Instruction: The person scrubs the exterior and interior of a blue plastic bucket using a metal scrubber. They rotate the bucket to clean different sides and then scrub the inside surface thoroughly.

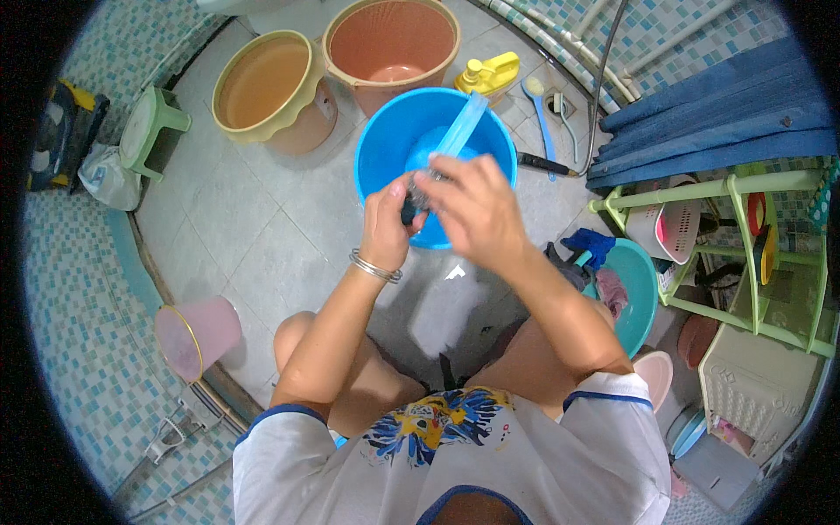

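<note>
Over the blue plastic basin [387, 131] my two hands meet on a small dark-grey bundle [419, 191], perhaps wet cloth; blur and fingers hide what it is. My left hand [386, 220], with silver bangles at the wrist, grips it from the left. The fingers of my right hand [476, 203] press on its upper right side and look blurred. A light-blue strip [462, 125] slants from the basin's far rim down towards my right fingertips. Its lower end is hidden behind them.
Behind the basin stand two brown buckets, one with a scalloped rim [262, 134], one larger [394, 39], beside a yellow jug [489, 73]. Brushes [541, 121] and a black hose end [541, 163] lie right. A teal basin [640, 295] holds cloths; a green rack [741, 256] stands beyond it.
</note>
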### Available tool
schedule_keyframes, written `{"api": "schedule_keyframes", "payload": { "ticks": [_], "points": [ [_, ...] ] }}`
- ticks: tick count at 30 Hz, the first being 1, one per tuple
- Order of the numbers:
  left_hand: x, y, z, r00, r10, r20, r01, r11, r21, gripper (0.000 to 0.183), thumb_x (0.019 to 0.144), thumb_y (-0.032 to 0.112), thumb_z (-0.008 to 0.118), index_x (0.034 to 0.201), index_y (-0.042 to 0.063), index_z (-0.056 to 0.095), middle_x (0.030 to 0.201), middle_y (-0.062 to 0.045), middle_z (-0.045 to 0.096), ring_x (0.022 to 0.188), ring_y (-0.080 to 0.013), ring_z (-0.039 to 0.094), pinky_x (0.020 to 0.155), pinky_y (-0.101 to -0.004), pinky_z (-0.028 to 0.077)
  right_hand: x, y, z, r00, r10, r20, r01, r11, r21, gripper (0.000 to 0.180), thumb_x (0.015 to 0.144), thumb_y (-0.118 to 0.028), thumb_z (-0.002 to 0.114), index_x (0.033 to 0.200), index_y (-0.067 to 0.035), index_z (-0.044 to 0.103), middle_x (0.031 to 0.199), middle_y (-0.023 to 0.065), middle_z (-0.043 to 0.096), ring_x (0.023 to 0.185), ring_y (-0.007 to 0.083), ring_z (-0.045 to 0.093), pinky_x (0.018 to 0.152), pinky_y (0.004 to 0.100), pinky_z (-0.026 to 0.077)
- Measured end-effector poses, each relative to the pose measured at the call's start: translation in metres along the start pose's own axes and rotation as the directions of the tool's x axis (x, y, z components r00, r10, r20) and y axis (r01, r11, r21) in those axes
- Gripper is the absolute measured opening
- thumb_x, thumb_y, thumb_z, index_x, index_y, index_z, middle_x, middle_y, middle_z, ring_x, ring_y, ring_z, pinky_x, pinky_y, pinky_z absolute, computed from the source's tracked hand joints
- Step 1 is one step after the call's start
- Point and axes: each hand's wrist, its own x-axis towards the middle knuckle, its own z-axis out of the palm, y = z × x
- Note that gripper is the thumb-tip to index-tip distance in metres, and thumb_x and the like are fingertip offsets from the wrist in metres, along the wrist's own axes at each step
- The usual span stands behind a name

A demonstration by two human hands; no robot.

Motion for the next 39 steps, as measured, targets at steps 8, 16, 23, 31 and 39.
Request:
{"api": "schedule_keyframes", "payload": {
  "ticks": [8, 16, 23, 31, 39],
  "points": [
    [0.009, 0.007, 0.004, 0.995, -0.024, 0.100, 0.020, 0.999, 0.040, 0.075, 0.098, 0.062, 0.029, 0.122, -0.001, 0.062, 0.062, -0.001, 0.056, 0.047, -0.0064, 0.041, 0.041, -0.0210, 0.027, 0.017, 0.020, -0.024, 0.996, 0.086, 0.005, -0.087, 0.995, 0.040, 0.028, 0.078, -0.010, 0.068, 0.105, -0.005, 0.070, 0.117, 0.0156, 0.065, 0.099, 0.0335, 0.062, 0.088, 0.0395, 0.048],
    [0.014, -0.005, 0.012, 0.960, -0.007, 0.280, 0.034, 0.995, -0.094, 0.071, 0.102, 0.054, 0.026, 0.125, -0.006, 0.057, 0.066, -0.007, 0.063, 0.047, -0.0126, 0.047, 0.046, -0.0254, 0.039, 0.017, 0.061, -0.032, 0.949, 0.228, 0.220, -0.279, 0.931, 0.238, 0.029, 0.079, -0.007, 0.064, 0.107, -0.002, 0.066, 0.111, 0.0131, 0.067, 0.107, 0.0272, 0.063, 0.094, 0.0356, 0.048],
    [-0.012, -0.025, -0.011, 0.962, -0.244, 0.122, 0.237, 0.969, 0.070, 0.065, 0.101, 0.052, 0.029, 0.103, 0.000, 0.067, 0.064, -0.004, 0.060, 0.048, -0.0107, 0.047, 0.045, -0.0238, 0.038, 0.012, 0.054, -0.019, 0.981, 0.187, 0.047, -0.192, 0.969, 0.158, 0.025, 0.080, -0.013, 0.068, 0.104, -0.005, 0.069, 0.108, 0.0134, 0.064, 0.098, 0.0323, 0.064, 0.086, 0.0399, 0.051],
    [-0.017, -0.026, -0.009, 0.990, -0.026, -0.137, 0.021, 0.999, -0.041, 0.059, 0.102, 0.044, 0.034, 0.112, -0.003, 0.066, 0.065, -0.004, 0.059, 0.054, -0.0090, 0.050, 0.045, -0.0226, 0.035, 0.010, 0.022, 0.004, 0.999, -0.039, -0.004, 0.039, 0.996, -0.083, 0.027, 0.079, -0.011, 0.066, 0.106, -0.010, 0.069, 0.104, 0.0094, 0.061, 0.085, 0.0303, 0.059, 0.073, 0.0414, 0.050],
    [-0.013, -0.037, -0.011, 0.975, -0.018, -0.221, -0.001, 0.996, -0.087, 0.066, 0.101, 0.051, 0.033, 0.106, -0.005, 0.067, 0.065, -0.005, 0.062, 0.051, -0.0092, 0.052, 0.040, -0.0220, 0.032, 0.003, -0.005, 0.021, 0.996, -0.073, 0.046, 0.077, 0.993, -0.094, 0.026, 0.073, -0.012, 0.067, 0.098, -0.010, 0.071, 0.101, 0.0072, 0.063, 0.084, 0.0292, 0.059, 0.072, 0.0396, 0.049]
  ]
}}
